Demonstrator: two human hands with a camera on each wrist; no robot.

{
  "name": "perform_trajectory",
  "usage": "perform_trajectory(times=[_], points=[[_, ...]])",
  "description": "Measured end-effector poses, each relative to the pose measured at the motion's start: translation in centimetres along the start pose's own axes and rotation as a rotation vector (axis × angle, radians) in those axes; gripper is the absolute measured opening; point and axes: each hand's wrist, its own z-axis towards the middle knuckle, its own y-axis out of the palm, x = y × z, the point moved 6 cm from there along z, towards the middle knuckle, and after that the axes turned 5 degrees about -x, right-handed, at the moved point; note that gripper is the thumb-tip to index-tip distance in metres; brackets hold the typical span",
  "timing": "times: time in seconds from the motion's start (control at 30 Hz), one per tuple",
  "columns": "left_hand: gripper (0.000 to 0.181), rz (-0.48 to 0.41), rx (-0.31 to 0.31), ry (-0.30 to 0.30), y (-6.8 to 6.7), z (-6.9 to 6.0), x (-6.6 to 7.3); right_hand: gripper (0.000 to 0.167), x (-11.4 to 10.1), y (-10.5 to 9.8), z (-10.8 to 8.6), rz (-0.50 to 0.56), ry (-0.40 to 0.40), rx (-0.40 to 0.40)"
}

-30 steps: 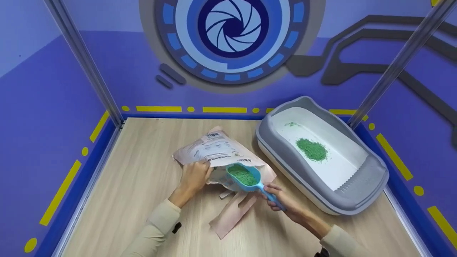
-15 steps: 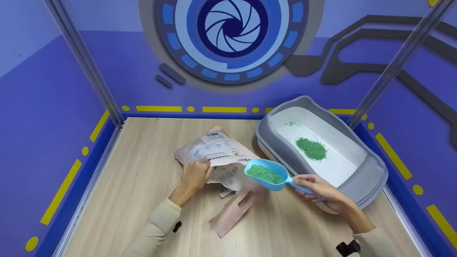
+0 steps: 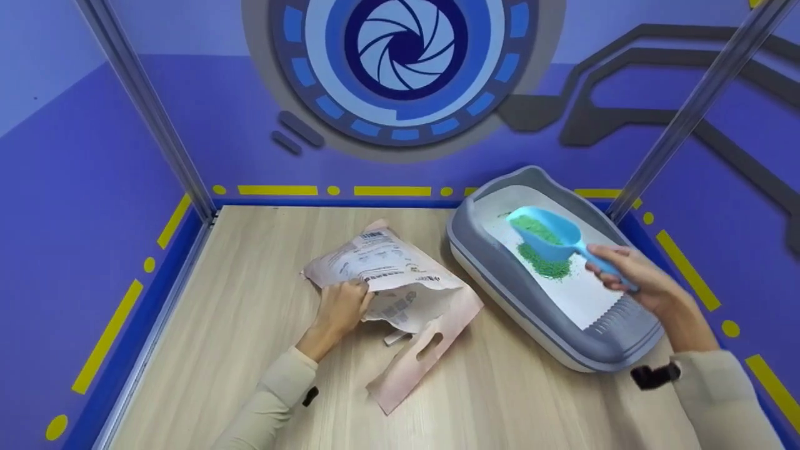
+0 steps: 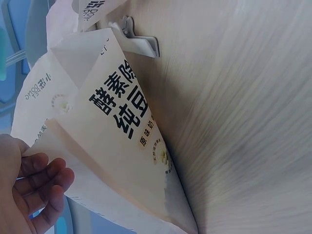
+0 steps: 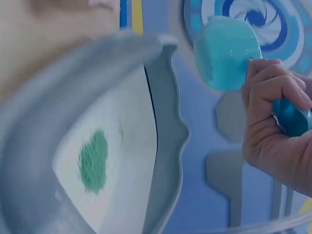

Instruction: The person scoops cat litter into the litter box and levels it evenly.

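Observation:
My right hand (image 3: 631, 275) grips the handle of a light blue scoop (image 3: 553, 240), which carries green granules (image 3: 531, 227) and hangs over the grey and white litter box (image 3: 500, 290). A pile of green granules (image 5: 93, 162) lies on the white floor of the box in the right wrist view. My left hand (image 3: 340, 309) pinches the edge of a pale pink paper bag (image 3: 387, 262) at its torn mouth, which gapes toward the front right. In the left wrist view the bag (image 4: 112, 122) shows printed lettering, with the left hand (image 4: 29, 190) at its edge.
A torn pink strip with a handle slot (image 3: 400, 381) hangs from the bag onto the wooden table (image 3: 250, 262). Beside the bag mouth lies a small whitish clip (image 4: 139, 41). Blue panels (image 3: 156, 156) stand around the table.
My right hand has lifted the filled scoop out of the bag mouth and carried it right and away from me, over the litter box. The left hand keeps its place on the bag.

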Motion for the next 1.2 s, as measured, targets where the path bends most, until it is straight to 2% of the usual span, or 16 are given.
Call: perform_trajectory(times=[0.13, 0.27, 0.4, 0.6, 0.7, 0.93, 1.2], points=[[0.029, 0.004, -0.001, 0.003, 0.0, 0.0, 0.1, 0.024, -1.0, -2.8, 2.2, -0.061, 0.07, 0.105], [0.031, 0.032, 0.003, 0.015, 0.0, 0.0, 0.2, 0.026, -1.2, -4.5, 5.1, -0.086, 0.139, 0.148], [0.031, 0.045, -0.005, 0.018, 0.0, 0.2, 0.2, 0.027, -0.9, -5.6, 7.8, -0.091, 0.191, 0.153], [0.03, 0.024, -0.013, 0.006, 0.0, 0.2, 0.3, 0.025, 0.6, -6.1, 11.0, 0.005, 0.227, 0.113], [0.03, 0.027, -0.014, -0.001, 0.2, 0.0, 0.4, 0.024, 1.9, -6.2, 11.9, 0.004, 0.248, 0.092], [0.031, 0.012, -0.041, 0.018, 0.7, -0.3, 1.0, 0.026, 4.7, -6.4, 12.2, -0.078, 0.364, 0.04], [0.031, 0.04, -0.04, 0.02, 0.4, -0.1, 0.2, 0.027, 4.8, -6.2, 13.5, -0.166, 0.393, 0.029]])
